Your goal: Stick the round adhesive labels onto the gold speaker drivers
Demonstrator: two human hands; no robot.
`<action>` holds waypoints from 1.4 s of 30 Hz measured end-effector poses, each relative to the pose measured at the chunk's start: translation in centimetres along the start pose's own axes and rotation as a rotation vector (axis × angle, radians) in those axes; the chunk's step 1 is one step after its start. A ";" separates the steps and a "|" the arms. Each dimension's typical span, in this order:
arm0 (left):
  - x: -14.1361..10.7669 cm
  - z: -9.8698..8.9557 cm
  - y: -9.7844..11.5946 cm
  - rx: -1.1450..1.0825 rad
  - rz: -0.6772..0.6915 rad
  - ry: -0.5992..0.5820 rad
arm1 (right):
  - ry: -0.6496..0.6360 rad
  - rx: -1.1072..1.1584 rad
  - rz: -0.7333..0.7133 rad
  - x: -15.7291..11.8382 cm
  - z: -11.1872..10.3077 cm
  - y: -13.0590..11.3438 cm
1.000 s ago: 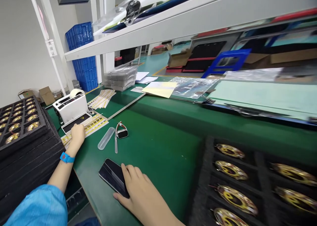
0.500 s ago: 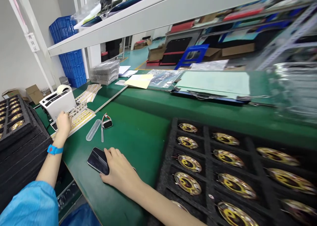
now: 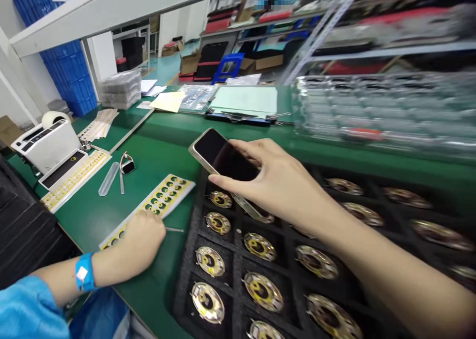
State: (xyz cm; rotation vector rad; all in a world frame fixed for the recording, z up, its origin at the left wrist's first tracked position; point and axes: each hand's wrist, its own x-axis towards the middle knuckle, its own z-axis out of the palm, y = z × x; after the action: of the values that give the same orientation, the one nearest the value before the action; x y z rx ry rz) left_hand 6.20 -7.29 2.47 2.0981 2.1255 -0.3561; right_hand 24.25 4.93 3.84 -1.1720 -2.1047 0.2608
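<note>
My right hand (image 3: 275,175) grips a smartphone (image 3: 223,155) with a dark screen, held above the black foam tray (image 3: 186,259) of round gold-and-yellow parts (image 3: 210,260). My left hand (image 3: 143,235) is closed low over the green table, at a white sheet of yellow-and-dark round stickers (image 3: 163,195). A thin metal tool (image 3: 174,229) sticks out from its fingers to the right. Part of the sheet is hidden under this hand.
A white tape dispenser (image 3: 52,143) stands at the left on the green table (image 3: 85,225), near a smartwatch (image 3: 128,166) and a clear plastic case (image 3: 109,179). Behind are a clipboard (image 3: 243,101) and clear plastic trays (image 3: 372,106). A white shelf beam (image 3: 111,17) crosses above.
My right hand has lifted the phone off the table and carried it right, over the tray. My left hand has moved from the dispenser towards me with the sticker sheet. The view has turned right.
</note>
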 end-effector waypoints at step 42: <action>-1.0 4.0 -8.4 -1.604 -0.074 -0.095 | -0.540 0.131 -0.601 -7.3 5.7 -4.2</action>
State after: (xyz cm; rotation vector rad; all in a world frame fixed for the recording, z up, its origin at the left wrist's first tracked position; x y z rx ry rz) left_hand -2.47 -9.30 -0.48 0.9530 1.3936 0.9210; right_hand 20.18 -2.51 -1.85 -0.3676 -2.7436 0.4566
